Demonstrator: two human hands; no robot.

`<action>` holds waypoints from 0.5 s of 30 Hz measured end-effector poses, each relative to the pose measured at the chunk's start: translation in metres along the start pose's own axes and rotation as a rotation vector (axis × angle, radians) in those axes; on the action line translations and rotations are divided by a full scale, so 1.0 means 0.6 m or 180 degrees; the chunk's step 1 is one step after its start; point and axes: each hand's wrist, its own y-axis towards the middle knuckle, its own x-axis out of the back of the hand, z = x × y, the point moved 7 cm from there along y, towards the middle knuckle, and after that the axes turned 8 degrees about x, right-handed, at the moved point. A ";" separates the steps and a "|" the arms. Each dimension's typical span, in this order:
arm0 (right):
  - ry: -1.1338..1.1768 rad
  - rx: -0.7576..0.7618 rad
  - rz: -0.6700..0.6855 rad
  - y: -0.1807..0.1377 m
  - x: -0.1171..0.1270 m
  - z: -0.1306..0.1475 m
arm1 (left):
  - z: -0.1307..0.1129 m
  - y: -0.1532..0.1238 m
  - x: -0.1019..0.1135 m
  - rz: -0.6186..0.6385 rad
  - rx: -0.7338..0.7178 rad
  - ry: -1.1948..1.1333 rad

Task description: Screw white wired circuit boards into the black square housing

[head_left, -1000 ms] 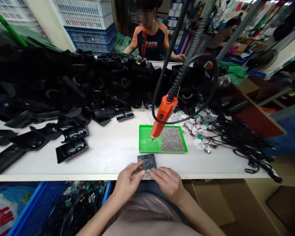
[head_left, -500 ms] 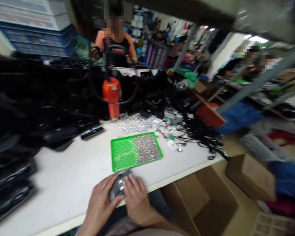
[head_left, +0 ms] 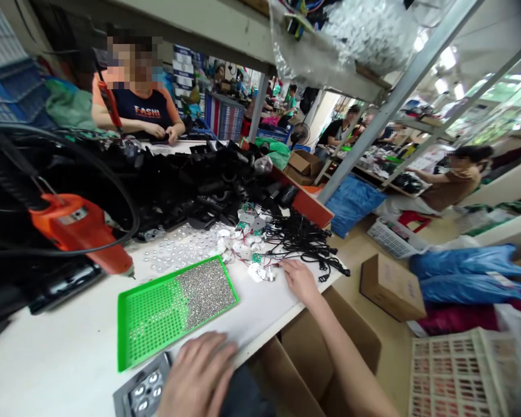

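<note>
My left hand point(head_left: 197, 370) lies at the table's front edge with its fingers stretched out. It is right beside a grey housing point(head_left: 125, 397) that holds several round, shiny lenses; whether the palm touches it is hidden. My right hand point(head_left: 299, 281) reaches to the right, fingers extended and their tips at the edge of a pile of white parts point(head_left: 257, 271) with green circuit boards point(head_left: 257, 258) and thin wires. No object shows in its fingers. Between and beyond the hands lies a green perforated tray point(head_left: 150, 315) with small metal screws point(head_left: 206, 292) heaped on its right side.
An orange electric screwdriver point(head_left: 84, 229) hangs at the left, its tip above the table. Behind are clear lenses point(head_left: 178, 246), black housings point(head_left: 173, 179) and black cables point(head_left: 304, 237). An open cardboard box point(head_left: 351, 324) stands below the table's edge. A co-worker point(head_left: 143, 110) sits opposite.
My right hand has left the grey housing and moved right to the white parts. My left hand no longer wraps the housing, which now lies on the table. The view has turned right.
</note>
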 end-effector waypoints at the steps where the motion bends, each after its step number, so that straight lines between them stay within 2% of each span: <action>1: 0.0031 0.0088 0.0086 0.009 -0.009 0.004 | -0.018 0.044 -0.026 0.0311 0.0065 0.0089; 4: 0.0121 0.0287 0.0282 0.011 -0.028 0.028 | -0.046 0.155 -0.096 0.1051 0.0352 0.0475; 7: 0.0242 0.0434 0.0397 -0.021 -0.033 0.050 | -0.047 0.218 -0.150 0.1454 0.0625 0.0618; 12: 0.0477 0.0546 0.0266 -0.086 -0.017 0.053 | -0.056 0.232 -0.226 0.1930 0.0282 0.0357; 15: 0.0406 0.0166 0.0168 -0.097 -0.003 -0.001 | -0.052 0.232 -0.244 0.1925 0.0330 0.0480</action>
